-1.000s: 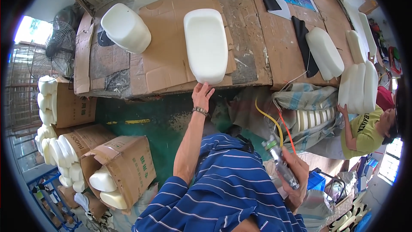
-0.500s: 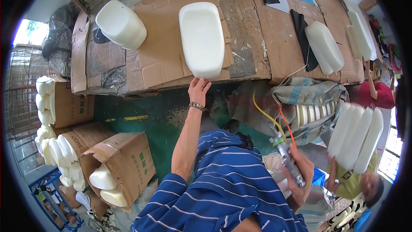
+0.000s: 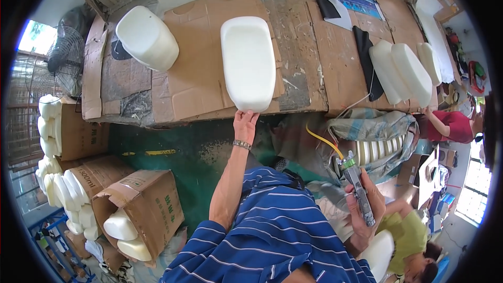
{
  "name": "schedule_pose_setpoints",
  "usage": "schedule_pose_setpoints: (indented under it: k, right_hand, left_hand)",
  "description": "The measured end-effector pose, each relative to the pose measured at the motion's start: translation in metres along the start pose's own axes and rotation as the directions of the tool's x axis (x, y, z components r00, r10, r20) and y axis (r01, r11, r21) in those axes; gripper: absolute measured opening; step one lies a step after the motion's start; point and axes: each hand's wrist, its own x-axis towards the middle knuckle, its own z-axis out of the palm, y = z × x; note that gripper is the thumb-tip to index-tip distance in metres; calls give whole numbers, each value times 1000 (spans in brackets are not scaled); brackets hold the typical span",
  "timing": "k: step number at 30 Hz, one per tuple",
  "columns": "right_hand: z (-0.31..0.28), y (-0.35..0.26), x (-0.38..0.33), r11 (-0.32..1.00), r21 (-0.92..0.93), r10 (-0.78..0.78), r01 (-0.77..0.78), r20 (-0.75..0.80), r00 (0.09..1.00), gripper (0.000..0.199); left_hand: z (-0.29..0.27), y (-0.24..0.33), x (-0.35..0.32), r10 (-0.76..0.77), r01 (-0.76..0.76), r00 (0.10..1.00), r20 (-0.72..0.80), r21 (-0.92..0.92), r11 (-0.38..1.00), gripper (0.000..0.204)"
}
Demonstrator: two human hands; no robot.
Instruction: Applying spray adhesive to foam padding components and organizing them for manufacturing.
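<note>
A long white moulded foam block (image 3: 248, 63) with a shallow hollow lies on the cardboard-covered table in front of me. My left hand (image 3: 244, 126), a metal watch on its wrist, grips the block's near end at the table edge. Low on the right, my right hand (image 3: 367, 204) is wrapped around a grey metal hand tool (image 3: 359, 194) with a green fitting. A yellow hose (image 3: 324, 141) runs up to the fitting; the tool's exact kind is unclear. Another white foam block (image 3: 146, 37) sits tilted on the table to the left.
More white blocks (image 3: 401, 73) stand on the right of the table (image 3: 301, 47) beside a black strip (image 3: 367, 63). Cartons (image 3: 152, 204) of foam pieces stand lower left, a full sack (image 3: 372, 126) right. A co-worker in red (image 3: 450, 126) and one in yellow-green (image 3: 401, 236) are nearby.
The stack of white pieces that the yellow-green co-worker held is gone from there, and that person bends lower. More white blocks stand at the table's right. My left hand stays at the block's end.
</note>
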Motion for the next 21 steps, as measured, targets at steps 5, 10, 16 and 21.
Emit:
schedule_pose_setpoints:
  k: [5,10,16,21]
  right_hand:
    - [12,-9,17,995,-57,-75,79,69,995,53]
    - [22,-19,18,999,-42,-28,31,59,998,52]
    - [35,-18,28,997,-52,-53,59,106,993,52]
    - [38,-12,28,999,-30,-34,38,132,991,51]
  left_hand:
    - [48,32,-2,31,-26,996,89,-65,998,43]
    - [64,75,14,135,-122,986,94,-134,983,38]
    - [79,164,64,455,-413,879,143,-247,876,31]
    - [82,291,158,635,-604,760,140,-210,769,37]
